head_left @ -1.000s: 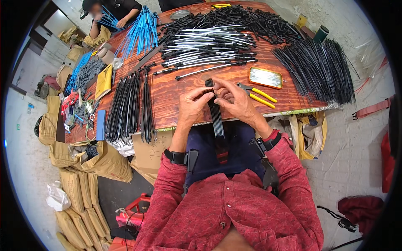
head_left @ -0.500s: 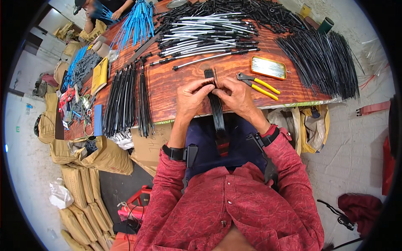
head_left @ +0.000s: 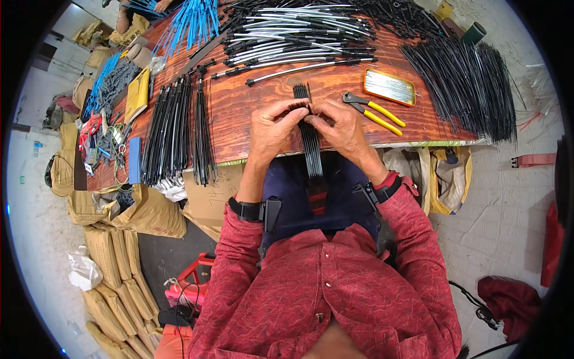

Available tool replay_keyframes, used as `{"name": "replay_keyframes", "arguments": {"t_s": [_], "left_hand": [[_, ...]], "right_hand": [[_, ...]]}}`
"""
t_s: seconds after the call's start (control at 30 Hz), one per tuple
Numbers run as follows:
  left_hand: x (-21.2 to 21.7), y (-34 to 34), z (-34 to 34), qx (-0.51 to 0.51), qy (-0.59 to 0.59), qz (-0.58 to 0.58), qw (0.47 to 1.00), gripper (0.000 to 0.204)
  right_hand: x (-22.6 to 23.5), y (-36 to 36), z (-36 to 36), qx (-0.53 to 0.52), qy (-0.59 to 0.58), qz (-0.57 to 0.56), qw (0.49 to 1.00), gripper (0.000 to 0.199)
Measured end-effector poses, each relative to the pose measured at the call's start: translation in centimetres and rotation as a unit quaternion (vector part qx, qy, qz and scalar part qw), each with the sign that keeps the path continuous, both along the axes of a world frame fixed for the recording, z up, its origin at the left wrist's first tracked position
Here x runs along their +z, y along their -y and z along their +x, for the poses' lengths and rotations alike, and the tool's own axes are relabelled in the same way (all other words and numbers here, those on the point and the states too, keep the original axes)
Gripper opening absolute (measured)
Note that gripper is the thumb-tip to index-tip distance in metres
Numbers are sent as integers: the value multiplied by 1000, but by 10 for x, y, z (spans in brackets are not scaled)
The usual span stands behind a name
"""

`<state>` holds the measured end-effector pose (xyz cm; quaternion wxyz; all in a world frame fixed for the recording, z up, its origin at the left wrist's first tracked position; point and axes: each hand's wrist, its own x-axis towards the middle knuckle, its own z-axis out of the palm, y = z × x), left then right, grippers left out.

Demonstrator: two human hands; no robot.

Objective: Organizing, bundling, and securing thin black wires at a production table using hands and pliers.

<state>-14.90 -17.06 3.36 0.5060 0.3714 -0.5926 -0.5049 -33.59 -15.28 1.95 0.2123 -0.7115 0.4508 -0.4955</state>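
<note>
Between my two hands a flat row of thin black rods (head_left: 311,152) lies over the table's front edge, its near end above my lap. My left hand (head_left: 270,128) is closed with thumb and forefinger pinching the row. From the other side my right hand (head_left: 339,128) is closed too, its thumb and fingertips meeting at the same spot near a single rod. What exactly the right fingertips pinch is too small to tell. Right of that hand lie yellow-handled end-cutting pliers (head_left: 375,113). Behind them an orange-rimmed tin (head_left: 390,87) holds thin silvery pieces.
Silver rods with black fittings (head_left: 299,37) are heaped at the back of the wooden table (head_left: 236,122). Thin black rods (head_left: 463,90) lie at the right, black rod assemblies (head_left: 170,131) at the left. Further left are a yellow notebook (head_left: 137,96) and blue rods (head_left: 191,27). Another person's hand (head_left: 162,6) shows behind.
The whole view has shifted slightly, with the table higher in the picture. Both hands stay pinched at the row of rods, with hardly any movement of the fingers.
</note>
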Motion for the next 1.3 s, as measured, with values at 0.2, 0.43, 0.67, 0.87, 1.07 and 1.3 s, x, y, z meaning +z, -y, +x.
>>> {"name": "replay_keyframes", "arguments": {"t_s": [0.2,0.43,0.67,0.87,1.07,1.3], "left_hand": [[0,0,-1,5,10,2,1000,25],[-1,1,-1,-7,-5,3,1000,26],[0,1,1,7,-2,33,999,25],[-5,2,2,12,6,-5,1000,25],[1,0,0,2,6,5,1000,23],[0,2,5,-29,35,6,999,25]], "right_hand": [[4,-3,1,-4,-28,7,1000,24],[1,-1,1,9,0,25,1000,21],[-9,4,-2,15,45,29,998,17],[-7,4,-1,17,47,29,998,17],[-10,4,-3,20,45,18,999,17],[11,3,-9,48,-4,112,993,19]]}}
